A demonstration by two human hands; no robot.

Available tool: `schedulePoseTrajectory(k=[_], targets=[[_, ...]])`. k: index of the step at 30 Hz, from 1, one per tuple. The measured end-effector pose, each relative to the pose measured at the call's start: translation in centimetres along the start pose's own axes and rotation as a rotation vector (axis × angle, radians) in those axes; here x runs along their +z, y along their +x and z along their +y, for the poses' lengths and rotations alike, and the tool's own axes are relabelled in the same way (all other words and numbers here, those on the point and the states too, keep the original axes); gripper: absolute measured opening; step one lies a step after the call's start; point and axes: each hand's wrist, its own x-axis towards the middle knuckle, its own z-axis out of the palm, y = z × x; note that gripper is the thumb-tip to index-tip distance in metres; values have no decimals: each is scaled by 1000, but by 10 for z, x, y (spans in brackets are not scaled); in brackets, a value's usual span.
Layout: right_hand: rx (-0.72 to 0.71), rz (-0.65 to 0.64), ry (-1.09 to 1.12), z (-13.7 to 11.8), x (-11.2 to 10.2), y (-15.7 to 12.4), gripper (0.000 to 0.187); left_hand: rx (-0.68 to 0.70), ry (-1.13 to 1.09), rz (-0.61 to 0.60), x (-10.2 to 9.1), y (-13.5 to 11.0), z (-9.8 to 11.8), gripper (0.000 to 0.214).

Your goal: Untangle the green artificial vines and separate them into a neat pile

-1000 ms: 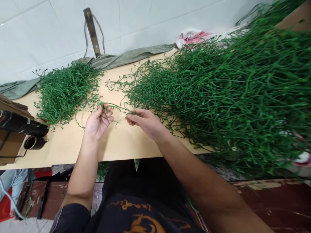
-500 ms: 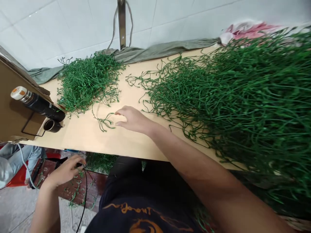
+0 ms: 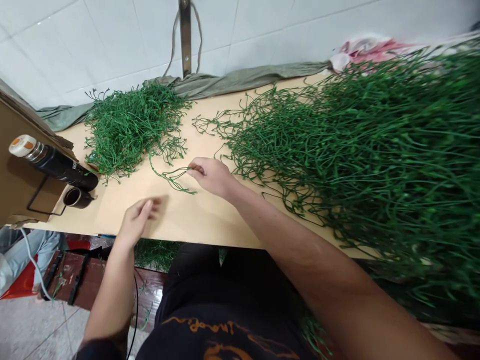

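My right hand (image 3: 212, 176) is over the middle of the table, thumb and fingers pinched on the end of a few thin green branched stems (image 3: 174, 178), plastic-looking and knobbed at the tips. They trail left along the board. Near the front edge, my left hand (image 3: 139, 218) hovers with fingers loosely apart and slightly blurred, nothing visible in it. A tangled pile of shorter green stems (image 3: 131, 127) lies at the back left. On the right spreads a much larger heap of long green stems (image 3: 375, 135), its branching ends pointing toward my right hand.
A black thermos (image 3: 62, 165) leans beside a dark cup (image 3: 78, 197) and a cardboard box (image 3: 22, 185) at the left. Grey-green cloth (image 3: 240, 78) lines the tiled wall, with a pink-white cloth (image 3: 369, 50) at the back right. More stems (image 3: 157, 254) lie below the table.
My right hand has closed on the loose stems and drawn them slightly right and up. My left hand has risen from below the table edge to above the tabletop.
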Motion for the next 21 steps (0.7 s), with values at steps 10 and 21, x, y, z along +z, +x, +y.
schedulePoseTrajectory(k=[10, 21], targets=[[-30, 203, -189, 18, -42, -32, 29, -40, -562, -166, 107, 89, 45, 31], [109, 171, -298, 57, -59, -27, 30, -184, -631, -377, 180, 124, 52, 27]])
